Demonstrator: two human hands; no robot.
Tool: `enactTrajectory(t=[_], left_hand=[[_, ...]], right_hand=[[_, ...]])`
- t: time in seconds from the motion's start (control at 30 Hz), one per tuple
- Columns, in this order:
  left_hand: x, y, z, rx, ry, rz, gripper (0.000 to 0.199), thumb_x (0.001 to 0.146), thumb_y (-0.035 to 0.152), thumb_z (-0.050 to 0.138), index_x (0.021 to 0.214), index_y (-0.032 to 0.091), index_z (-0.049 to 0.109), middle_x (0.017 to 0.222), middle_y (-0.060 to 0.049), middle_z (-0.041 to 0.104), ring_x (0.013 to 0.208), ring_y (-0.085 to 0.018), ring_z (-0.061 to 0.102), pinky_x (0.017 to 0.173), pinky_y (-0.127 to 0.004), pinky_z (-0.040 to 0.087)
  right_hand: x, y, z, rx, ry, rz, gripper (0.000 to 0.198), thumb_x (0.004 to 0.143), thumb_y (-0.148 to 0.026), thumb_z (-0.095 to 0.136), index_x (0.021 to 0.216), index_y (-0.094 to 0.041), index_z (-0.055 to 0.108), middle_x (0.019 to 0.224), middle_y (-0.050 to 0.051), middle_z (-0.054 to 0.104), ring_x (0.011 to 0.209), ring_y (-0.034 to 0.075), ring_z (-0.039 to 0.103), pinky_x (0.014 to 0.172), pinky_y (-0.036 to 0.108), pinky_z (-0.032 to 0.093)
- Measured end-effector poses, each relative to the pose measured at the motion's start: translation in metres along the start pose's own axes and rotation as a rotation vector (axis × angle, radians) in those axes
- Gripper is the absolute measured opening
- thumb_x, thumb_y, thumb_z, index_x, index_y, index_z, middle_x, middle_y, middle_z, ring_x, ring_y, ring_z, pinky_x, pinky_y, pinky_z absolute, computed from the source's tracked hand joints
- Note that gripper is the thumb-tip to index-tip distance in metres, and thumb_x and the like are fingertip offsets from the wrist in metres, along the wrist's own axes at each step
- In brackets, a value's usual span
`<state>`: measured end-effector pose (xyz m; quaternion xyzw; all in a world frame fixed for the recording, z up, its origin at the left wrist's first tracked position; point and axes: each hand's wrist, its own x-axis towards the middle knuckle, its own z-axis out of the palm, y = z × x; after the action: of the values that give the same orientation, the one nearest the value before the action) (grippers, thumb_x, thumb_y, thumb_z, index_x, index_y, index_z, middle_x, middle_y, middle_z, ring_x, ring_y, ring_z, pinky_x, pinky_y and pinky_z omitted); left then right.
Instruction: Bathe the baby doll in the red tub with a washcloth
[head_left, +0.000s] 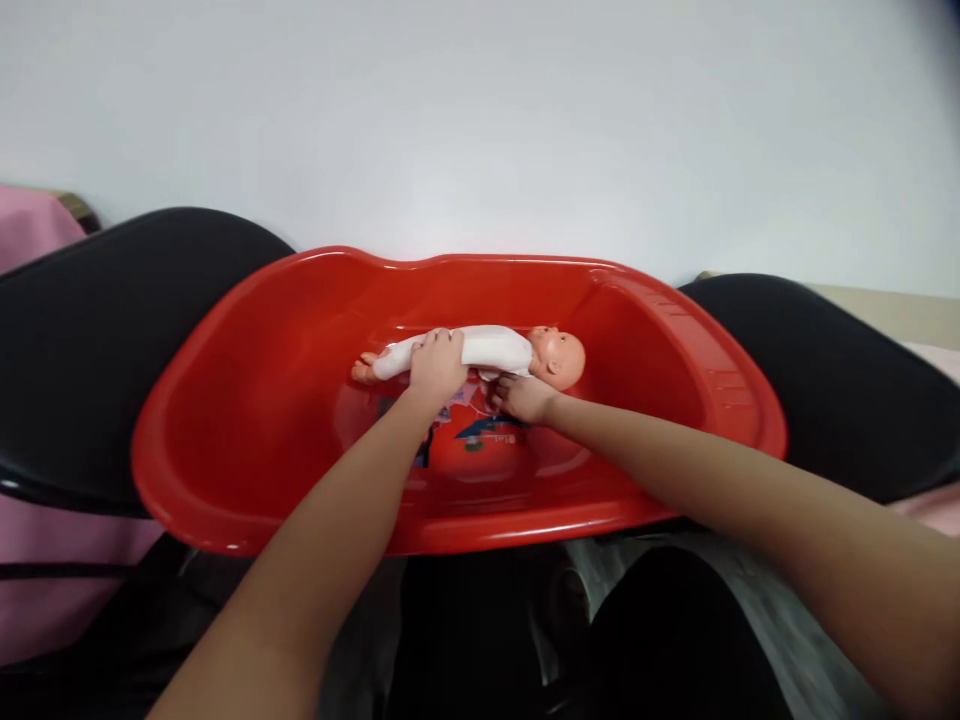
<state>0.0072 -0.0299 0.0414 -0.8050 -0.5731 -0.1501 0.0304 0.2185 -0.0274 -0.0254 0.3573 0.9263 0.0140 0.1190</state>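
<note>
A baby doll (495,346) in a white outfit lies in a red plastic baby bath (240,430), its head toward the right and bare feet toward the left. My left hand (439,362) wraps over the doll's upper legs, fingers closed around them. Close to the doll's shoulder and arm, my right hand (521,397) has curled fingers that grip the near side of the white clothing or arm; the exact hold is partly hidden. Under the doll, a coloured printed picture (472,432) shows on the bath floor.
Black chair seats, one on the left (97,330) and one on the right (840,390), flank the bath. A pale wall (480,120) rises right behind its far rim. Pink cloth (34,225) shows at the left edge. My legs in dark clothing are below the near rim.
</note>
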Motion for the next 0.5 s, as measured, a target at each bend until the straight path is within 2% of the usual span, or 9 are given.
enactTrajectory(t=[0.07,0.17,0.27,0.37,0.43,0.5], left_hand=[[0.0,0.0,0.001,0.018,-0.003,0.017,0.031,0.101,0.022,0.048,0.125,0.011,0.063,0.125,-0.018,0.067,0.119,-0.035,0.059,0.099,-0.049,0.047],[-0.001,-0.002,0.001,0.049,-0.04,0.045,0.032,0.1,0.019,0.046,0.125,0.01,0.063,0.127,-0.018,0.066,0.121,-0.035,0.059,0.098,-0.049,0.048],[-0.005,-0.007,0.004,0.079,-0.097,0.062,0.033,0.101,0.021,0.046,0.126,0.01,0.063,0.129,-0.019,0.065,0.119,-0.036,0.061,0.096,-0.047,0.049],[-0.013,-0.013,0.009,0.041,-0.181,0.085,0.032,0.101,0.025,0.048,0.125,0.01,0.064,0.127,-0.019,0.066,0.114,-0.034,0.065,0.096,-0.044,0.049],[-0.02,-0.016,0.01,0.0,-0.25,0.099,0.031,0.101,0.021,0.047,0.124,0.01,0.065,0.128,-0.018,0.066,0.112,-0.032,0.067,0.096,-0.041,0.049],[-0.027,-0.019,0.009,-0.016,-0.301,0.114,0.029,0.097,0.019,0.053,0.122,0.012,0.067,0.126,-0.015,0.069,0.107,-0.028,0.069,0.09,-0.036,0.05]], right_hand=[[-0.019,0.004,-0.004,-0.024,-0.065,-0.006,0.026,0.096,-0.009,0.058,0.109,-0.015,0.079,0.124,0.017,0.074,0.125,0.033,0.062,0.118,0.052,0.034],[-0.035,0.005,-0.016,-0.052,-0.123,-0.09,0.021,0.094,-0.011,0.061,0.1,-0.019,0.079,0.117,0.012,0.075,0.12,0.029,0.062,0.115,0.046,0.037],[-0.046,0.007,-0.033,-0.082,-0.083,-0.175,0.027,0.102,-0.016,0.052,0.108,-0.02,0.078,0.13,0.011,0.07,0.128,0.025,0.056,0.117,0.044,0.033],[-0.061,0.009,-0.052,-0.099,-0.068,-0.208,0.028,0.102,-0.017,0.051,0.112,-0.016,0.077,0.128,0.014,0.07,0.128,0.028,0.055,0.115,0.045,0.034],[-0.074,0.009,-0.064,-0.018,-0.046,-0.152,0.028,0.1,-0.017,0.054,0.114,-0.014,0.077,0.127,0.015,0.071,0.127,0.03,0.055,0.115,0.046,0.034],[-0.09,0.007,-0.074,0.209,-0.009,0.026,0.027,0.098,-0.019,0.056,0.112,-0.015,0.079,0.127,0.014,0.072,0.128,0.029,0.056,0.117,0.044,0.031]])
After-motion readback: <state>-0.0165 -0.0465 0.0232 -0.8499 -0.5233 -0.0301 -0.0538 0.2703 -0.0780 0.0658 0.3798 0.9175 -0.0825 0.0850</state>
